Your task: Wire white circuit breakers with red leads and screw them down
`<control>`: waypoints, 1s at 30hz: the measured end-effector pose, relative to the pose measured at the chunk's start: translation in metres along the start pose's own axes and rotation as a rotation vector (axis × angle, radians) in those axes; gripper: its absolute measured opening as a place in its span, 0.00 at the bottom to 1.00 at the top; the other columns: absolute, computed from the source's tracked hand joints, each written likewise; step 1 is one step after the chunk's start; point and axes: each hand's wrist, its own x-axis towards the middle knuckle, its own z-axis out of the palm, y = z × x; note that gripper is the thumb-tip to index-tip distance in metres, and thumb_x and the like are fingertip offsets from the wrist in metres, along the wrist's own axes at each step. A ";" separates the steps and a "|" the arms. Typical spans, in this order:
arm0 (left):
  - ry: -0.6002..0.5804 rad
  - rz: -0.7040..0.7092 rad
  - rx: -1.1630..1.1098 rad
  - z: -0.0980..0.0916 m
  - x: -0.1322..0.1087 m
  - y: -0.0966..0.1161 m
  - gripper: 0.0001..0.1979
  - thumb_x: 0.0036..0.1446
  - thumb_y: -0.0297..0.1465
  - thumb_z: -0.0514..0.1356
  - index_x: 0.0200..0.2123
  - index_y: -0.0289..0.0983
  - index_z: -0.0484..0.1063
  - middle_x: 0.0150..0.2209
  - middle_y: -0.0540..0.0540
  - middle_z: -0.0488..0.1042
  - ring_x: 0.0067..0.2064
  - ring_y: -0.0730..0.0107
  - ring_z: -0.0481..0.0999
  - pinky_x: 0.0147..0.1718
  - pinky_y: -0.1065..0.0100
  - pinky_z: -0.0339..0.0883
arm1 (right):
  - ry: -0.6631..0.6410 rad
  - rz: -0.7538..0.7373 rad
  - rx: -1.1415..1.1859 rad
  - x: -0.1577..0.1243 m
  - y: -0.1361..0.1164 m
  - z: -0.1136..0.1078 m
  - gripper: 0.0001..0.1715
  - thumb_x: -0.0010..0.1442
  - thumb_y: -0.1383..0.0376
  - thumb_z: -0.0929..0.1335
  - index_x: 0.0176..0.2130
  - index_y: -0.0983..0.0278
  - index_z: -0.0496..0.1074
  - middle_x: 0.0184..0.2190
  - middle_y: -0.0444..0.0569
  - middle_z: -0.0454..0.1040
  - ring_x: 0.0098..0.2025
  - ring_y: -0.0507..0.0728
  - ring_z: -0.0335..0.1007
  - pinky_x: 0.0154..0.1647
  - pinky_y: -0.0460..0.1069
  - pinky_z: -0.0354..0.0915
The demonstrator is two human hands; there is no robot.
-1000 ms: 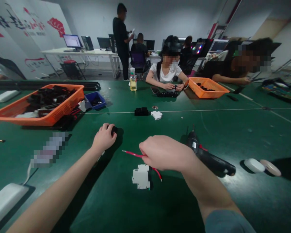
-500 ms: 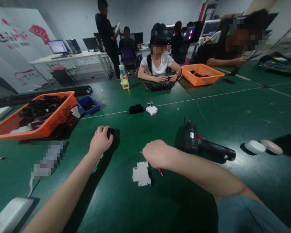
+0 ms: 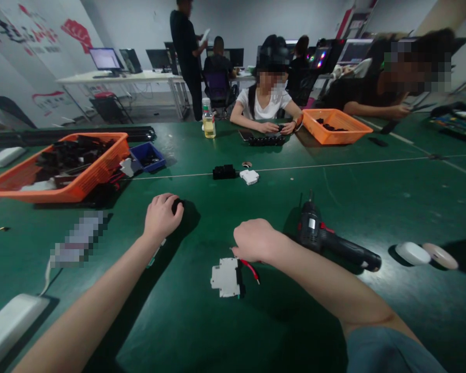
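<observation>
My left hand (image 3: pixel 163 215) is closed around a small black part (image 3: pixel 177 206), just above the green table. Most of that part hides behind the fingers, so its kind does not show. Under my left wrist lies a thin whitish-green piece (image 3: pixel 155 255), half covered. My right hand (image 3: pixel 256 240) is closed, knuckles up, on a short red wire (image 3: pixel 251 270); the wire's tip sticks out below the palm. Right beside it a white circuit breaker (image 3: pixel 226 278) lies flat on the table. A black power screwdriver (image 3: pixel 314 230) rests to the right of my right hand.
An orange basket (image 3: pixel 68 190) of black parts and a small blue bin (image 3: pixel 152 165) stand at left. Ahead lie a black block (image 3: pixel 224 172) and another white breaker (image 3: pixel 249 177). Across the table, a co-worker handles parts near a bottle (image 3: pixel 208 124) and a second orange basket (image 3: pixel 334 135).
The camera view has shifted slightly. My right hand has lifted or turned a little, and more of the red wire shows below it. My left hand keeps its hold on the black part.
</observation>
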 end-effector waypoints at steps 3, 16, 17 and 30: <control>-0.024 0.016 -0.027 0.001 0.001 -0.002 0.19 0.63 0.39 0.50 0.50 0.37 0.72 0.51 0.39 0.73 0.55 0.53 0.69 0.55 0.54 0.65 | -0.015 0.002 0.015 0.002 0.001 0.001 0.22 0.67 0.55 0.63 0.38 0.69 0.78 0.34 0.57 0.77 0.35 0.61 0.75 0.33 0.53 0.70; -0.029 0.092 -0.084 0.001 -0.001 -0.001 0.16 0.62 0.35 0.51 0.48 0.38 0.72 0.48 0.41 0.74 0.51 0.56 0.71 0.54 0.57 0.66 | -0.020 -0.011 0.052 0.000 0.000 -0.003 0.24 0.68 0.53 0.62 0.38 0.68 0.78 0.32 0.56 0.77 0.35 0.59 0.75 0.33 0.50 0.68; -0.029 0.097 -0.081 0.001 -0.001 0.000 0.15 0.62 0.35 0.51 0.47 0.38 0.72 0.47 0.41 0.74 0.51 0.56 0.71 0.53 0.57 0.67 | -0.018 -0.012 0.054 0.000 0.000 -0.003 0.24 0.68 0.54 0.62 0.38 0.68 0.78 0.32 0.56 0.77 0.35 0.59 0.75 0.33 0.50 0.68; -0.069 0.080 -0.089 -0.003 -0.003 0.002 0.12 0.60 0.34 0.52 0.43 0.40 0.70 0.44 0.41 0.73 0.49 0.56 0.70 0.50 0.57 0.68 | 0.051 -0.236 0.164 0.020 0.018 -0.010 0.23 0.65 0.50 0.64 0.42 0.66 0.77 0.33 0.51 0.77 0.31 0.55 0.71 0.27 0.48 0.61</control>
